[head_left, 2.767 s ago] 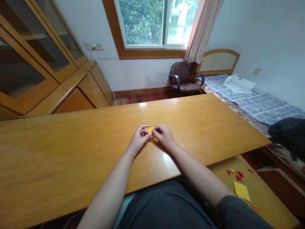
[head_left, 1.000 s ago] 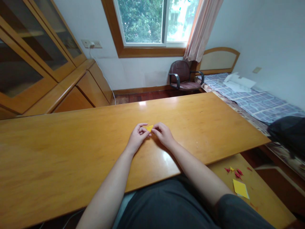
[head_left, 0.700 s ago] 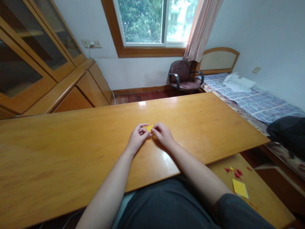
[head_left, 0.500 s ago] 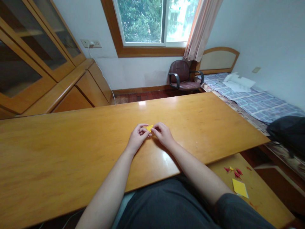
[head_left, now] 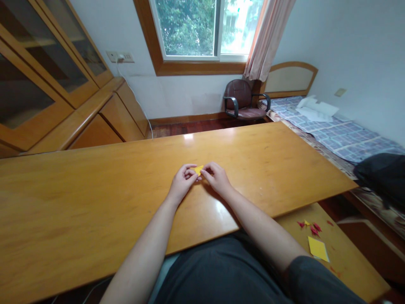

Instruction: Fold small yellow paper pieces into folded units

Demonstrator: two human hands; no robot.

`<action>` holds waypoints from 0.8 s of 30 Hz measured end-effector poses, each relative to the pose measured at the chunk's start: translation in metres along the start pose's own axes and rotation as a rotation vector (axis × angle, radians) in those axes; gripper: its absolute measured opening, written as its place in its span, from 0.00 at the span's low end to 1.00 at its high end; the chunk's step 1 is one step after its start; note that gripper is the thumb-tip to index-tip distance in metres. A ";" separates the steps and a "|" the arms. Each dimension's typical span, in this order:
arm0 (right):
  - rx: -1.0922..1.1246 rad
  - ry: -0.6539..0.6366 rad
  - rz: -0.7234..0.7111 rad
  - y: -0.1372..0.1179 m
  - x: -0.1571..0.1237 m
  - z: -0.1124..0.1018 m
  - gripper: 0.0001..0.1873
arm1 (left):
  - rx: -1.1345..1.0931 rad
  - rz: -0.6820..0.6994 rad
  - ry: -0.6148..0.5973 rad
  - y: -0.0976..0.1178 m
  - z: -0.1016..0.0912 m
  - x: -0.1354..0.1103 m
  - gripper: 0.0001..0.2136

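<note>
A small piece of folded yellow paper [head_left: 198,169] is held between my two hands, just above or on the wooden table [head_left: 95,202]; I cannot tell if it touches the top. My left hand [head_left: 184,180] grips its left side, with thumb and fingers closed on it. My right hand [head_left: 217,177] pinches the right side between thumb and forefinger. The fingers cover much of the paper, so its exact shape is hidden.
On a lower side table [head_left: 354,257] at right lie several small red folded paper pieces [head_left: 314,231], a tiny yellow one [head_left: 306,223] and a stack of yellow paper squares [head_left: 318,248]. Beyond are a chair [head_left: 240,99], a bed [head_left: 335,131] and a black bag [head_left: 382,177]. Left stands a cabinet [head_left: 85,101].
</note>
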State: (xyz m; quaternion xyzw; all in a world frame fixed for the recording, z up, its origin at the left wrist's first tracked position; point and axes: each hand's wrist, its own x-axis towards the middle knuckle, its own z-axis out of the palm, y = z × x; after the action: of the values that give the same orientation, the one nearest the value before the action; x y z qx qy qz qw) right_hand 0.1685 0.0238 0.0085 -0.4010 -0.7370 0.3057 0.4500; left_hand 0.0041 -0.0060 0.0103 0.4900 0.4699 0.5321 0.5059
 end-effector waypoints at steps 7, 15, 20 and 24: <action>-0.010 0.008 0.004 0.002 0.001 0.000 0.06 | 0.001 -0.035 0.016 0.003 0.002 -0.001 0.19; -0.035 0.020 0.011 0.004 0.000 0.001 0.06 | -0.001 -0.092 0.034 -0.001 0.003 0.001 0.19; -0.028 0.017 0.016 0.002 0.000 0.001 0.06 | -0.005 -0.080 0.032 -0.003 0.002 0.001 0.19; -0.023 0.012 0.014 0.001 0.000 0.000 0.07 | -0.008 -0.071 0.023 -0.002 0.001 0.000 0.19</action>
State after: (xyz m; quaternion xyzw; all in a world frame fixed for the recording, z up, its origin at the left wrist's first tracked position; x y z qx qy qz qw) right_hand 0.1689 0.0246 0.0082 -0.4131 -0.7350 0.2979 0.4476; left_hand 0.0052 -0.0056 0.0085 0.4647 0.4909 0.5212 0.5209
